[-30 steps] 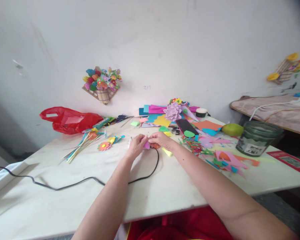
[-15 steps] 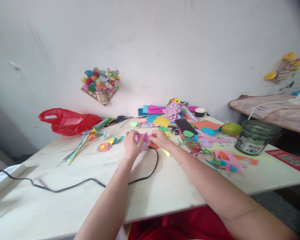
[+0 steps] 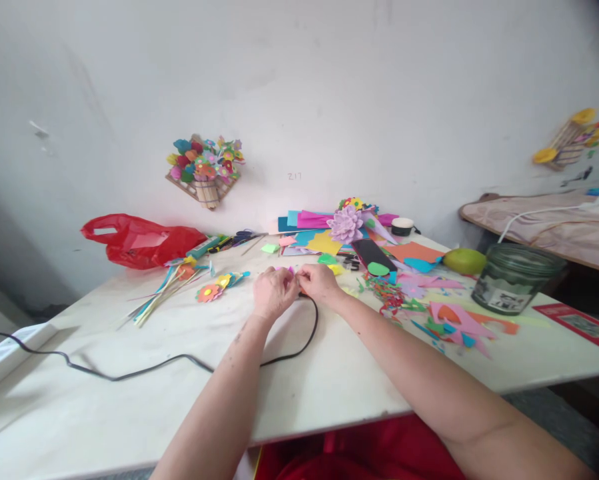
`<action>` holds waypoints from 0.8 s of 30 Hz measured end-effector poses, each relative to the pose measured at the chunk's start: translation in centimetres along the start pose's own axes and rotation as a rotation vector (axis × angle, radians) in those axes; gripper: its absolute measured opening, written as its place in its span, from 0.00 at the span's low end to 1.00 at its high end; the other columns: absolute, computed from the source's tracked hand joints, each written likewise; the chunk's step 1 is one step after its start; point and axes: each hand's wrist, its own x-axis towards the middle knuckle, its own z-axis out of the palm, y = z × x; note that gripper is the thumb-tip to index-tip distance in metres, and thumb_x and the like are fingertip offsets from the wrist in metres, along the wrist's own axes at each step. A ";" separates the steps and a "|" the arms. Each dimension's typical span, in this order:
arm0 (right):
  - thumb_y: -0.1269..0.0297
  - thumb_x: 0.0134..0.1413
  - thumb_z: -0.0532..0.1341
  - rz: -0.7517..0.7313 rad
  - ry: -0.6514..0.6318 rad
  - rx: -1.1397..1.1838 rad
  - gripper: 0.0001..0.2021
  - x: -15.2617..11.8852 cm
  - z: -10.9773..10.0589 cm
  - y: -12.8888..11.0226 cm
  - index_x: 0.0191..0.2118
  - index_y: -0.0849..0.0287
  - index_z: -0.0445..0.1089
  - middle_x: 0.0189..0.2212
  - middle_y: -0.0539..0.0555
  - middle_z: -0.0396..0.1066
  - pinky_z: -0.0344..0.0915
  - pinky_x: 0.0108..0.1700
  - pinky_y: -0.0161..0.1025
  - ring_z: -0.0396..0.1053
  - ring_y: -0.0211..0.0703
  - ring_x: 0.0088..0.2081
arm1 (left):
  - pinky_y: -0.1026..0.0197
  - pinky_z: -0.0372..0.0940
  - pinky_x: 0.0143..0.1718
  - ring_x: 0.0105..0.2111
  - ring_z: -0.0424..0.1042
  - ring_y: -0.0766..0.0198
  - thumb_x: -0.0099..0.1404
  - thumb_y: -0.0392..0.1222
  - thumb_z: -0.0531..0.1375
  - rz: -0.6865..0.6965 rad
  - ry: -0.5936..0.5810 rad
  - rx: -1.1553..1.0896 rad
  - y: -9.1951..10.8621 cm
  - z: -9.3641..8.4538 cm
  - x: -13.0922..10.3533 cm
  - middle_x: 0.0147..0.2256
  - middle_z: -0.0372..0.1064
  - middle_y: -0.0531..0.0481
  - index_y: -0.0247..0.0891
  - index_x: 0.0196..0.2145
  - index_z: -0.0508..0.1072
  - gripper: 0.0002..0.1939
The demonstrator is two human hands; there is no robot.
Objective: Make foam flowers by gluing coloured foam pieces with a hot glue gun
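Observation:
My left hand (image 3: 275, 293) is closed, its fingers curled round a bright purple craft piece (image 3: 285, 269). Only a sliver of that piece shows above the fingers; the rest is hidden. Fingertip to fingertip beside it, my right hand (image 3: 319, 283) is pinched. Whatever it holds is too small and covered to make out. Just under the hands, a black cord (image 3: 315, 327) runs from a device mostly hidden by them. Left of my left hand lie flat craft flowers, an orange one (image 3: 208, 293) and a yellow one (image 3: 224, 281).
At the left are thin stems (image 3: 156, 293), a red plastic bag (image 3: 142, 240) and a white power strip (image 3: 16, 360). Coloured sheets (image 3: 324, 241), a lilac flower (image 3: 346, 225), a phone (image 3: 372, 257), scraps (image 3: 459, 320) and a green glass jar (image 3: 516, 280) fill the right.
My left hand has moved right and rolled over the purple piece, so less of it shows. Its fingertips now meet those of my right hand, which stays nearly in place.

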 end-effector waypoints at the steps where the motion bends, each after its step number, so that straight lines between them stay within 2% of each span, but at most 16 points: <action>1: 0.66 0.44 0.53 -0.012 0.003 -0.032 0.09 0.0 0.0 0.0 0.26 0.58 0.71 0.23 0.50 0.71 0.51 0.26 0.32 0.64 0.37 0.27 | 0.63 0.53 0.28 0.28 0.65 0.62 0.57 0.47 0.48 -0.015 -0.019 0.016 0.0 0.0 0.0 0.24 0.66 0.48 0.40 0.27 0.69 0.13; 7: 0.65 0.47 0.52 -0.098 0.014 -0.177 0.09 -0.2 -0.1 -0.2 0.27 0.58 0.70 0.25 0.51 0.71 0.50 0.27 0.34 0.64 0.38 0.28 | 0.64 0.52 0.27 0.29 0.67 0.61 0.57 0.45 0.46 -0.078 -0.158 0.010 -0.1 0.0 0.0 0.28 0.69 0.49 0.41 0.30 0.69 0.13; 10: 0.66 0.47 0.52 -0.110 0.002 -0.196 0.09 -0.3 -0.2 -0.3 0.27 0.58 0.69 0.25 0.51 0.71 0.50 0.28 0.34 0.65 0.38 0.29 | 0.64 0.52 0.27 0.30 0.67 0.61 0.57 0.45 0.45 -0.092 -0.191 -0.014 -0.3 0.2 0.1 0.28 0.69 0.49 0.41 0.31 0.69 0.14; 16: 0.66 0.48 0.51 -0.155 0.003 -0.187 0.10 -0.4 -0.3 -0.4 0.26 0.58 0.69 0.25 0.51 0.71 0.50 0.29 0.34 0.65 0.38 0.29 | 0.64 0.52 0.28 0.30 0.67 0.62 0.60 0.47 0.42 -0.100 -0.206 -0.048 -0.6 0.4 0.1 0.27 0.70 0.48 0.41 0.30 0.69 0.17; 20: 0.66 0.48 0.52 -0.108 -0.004 -0.167 0.10 -0.3 -0.1 -0.3 0.27 0.58 0.69 0.25 0.52 0.71 0.51 0.29 0.33 0.65 0.38 0.29 | 0.64 0.53 0.29 0.31 0.68 0.62 0.61 0.46 0.43 -0.121 -0.218 -0.025 -0.3 0.4 0.2 0.28 0.70 0.48 0.40 0.31 0.68 0.17; 24: 0.65 0.48 0.52 -0.059 -0.008 -0.127 0.10 -0.2 -0.3 -0.5 0.28 0.58 0.70 0.25 0.51 0.71 0.51 0.29 0.33 0.65 0.38 0.29 | 0.64 0.53 0.29 0.30 0.68 0.61 0.62 0.45 0.42 -0.101 -0.172 0.028 0.3 0.3 0.1 0.28 0.70 0.47 0.39 0.34 0.67 0.16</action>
